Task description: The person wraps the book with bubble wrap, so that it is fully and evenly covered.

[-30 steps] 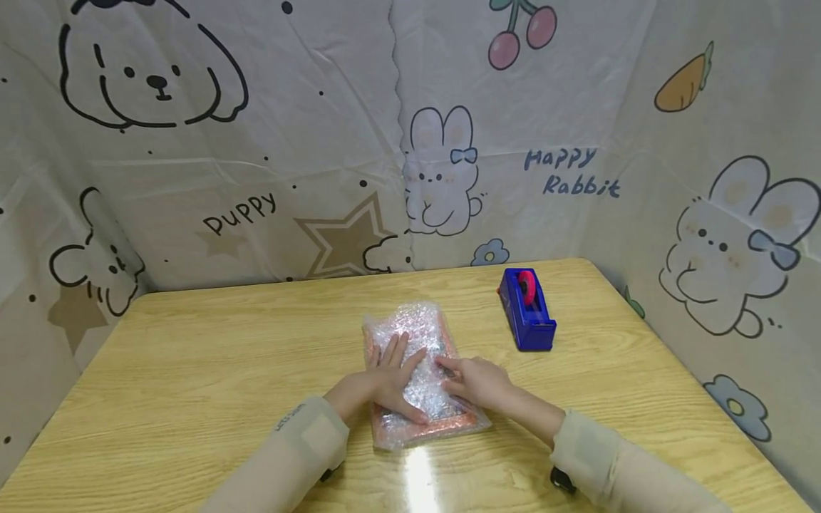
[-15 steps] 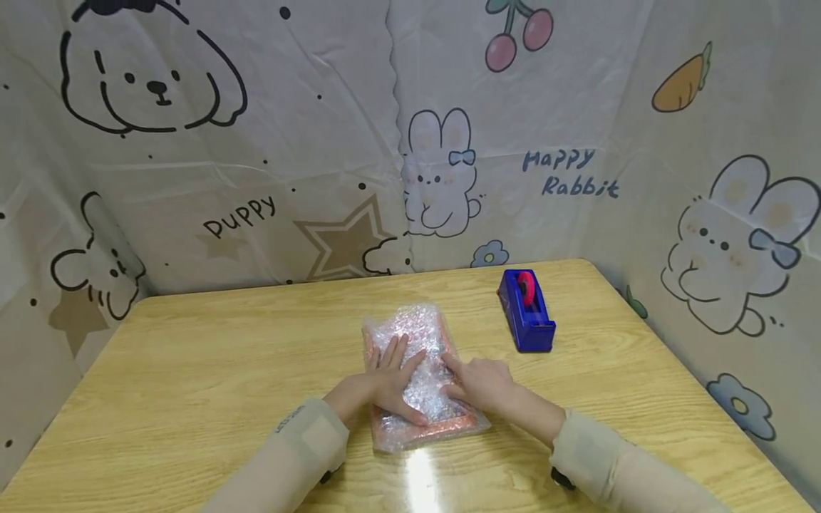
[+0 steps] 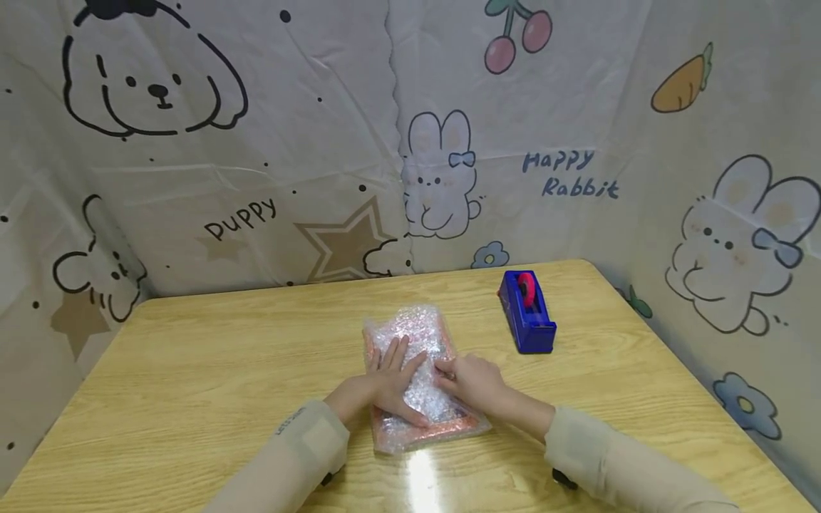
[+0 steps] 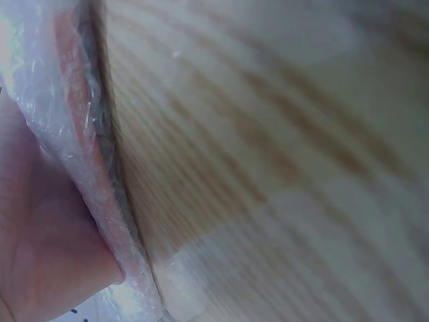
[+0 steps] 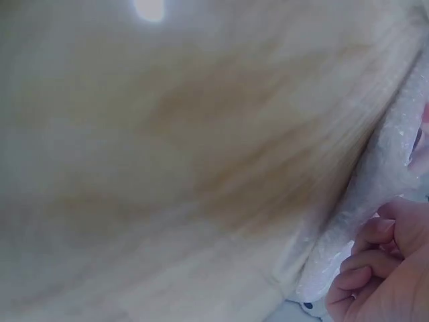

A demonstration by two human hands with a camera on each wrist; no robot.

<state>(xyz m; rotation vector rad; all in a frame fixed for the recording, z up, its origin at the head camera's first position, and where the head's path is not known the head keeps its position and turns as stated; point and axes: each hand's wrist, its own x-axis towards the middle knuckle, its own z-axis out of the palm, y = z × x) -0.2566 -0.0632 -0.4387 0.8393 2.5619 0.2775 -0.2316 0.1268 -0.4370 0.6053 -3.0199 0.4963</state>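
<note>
A flat rectangular thing with an orange-red border, wrapped in clear bubble wrap [image 3: 420, 324], lies on the table. My left hand [image 3: 393, 388] rests spread on top of its left half, thumb toward the near edge. On the package's right side, my right hand [image 3: 473, 381] pinches at the bubble wrap with its thumb and index finger. The right wrist view shows the other fingers [image 5: 362, 272] of that hand curled beside the wrap. In the left wrist view, the package edge shows next to my left hand [image 4: 53, 248]. What the wrap encloses is blurred by the bubbles.
A blue tape dispenser [image 3: 531, 317] with a red-cored roll stands behind and right of the package. The wooden table [image 3: 224, 370] meets a cartoon-printed cloth [image 3: 308, 107] at the back and on both sides.
My right hand's index finger reached farther along the wrap half a second ago; now it is drawn back and bent close to the thumb. My left hand and the package have stayed put.
</note>
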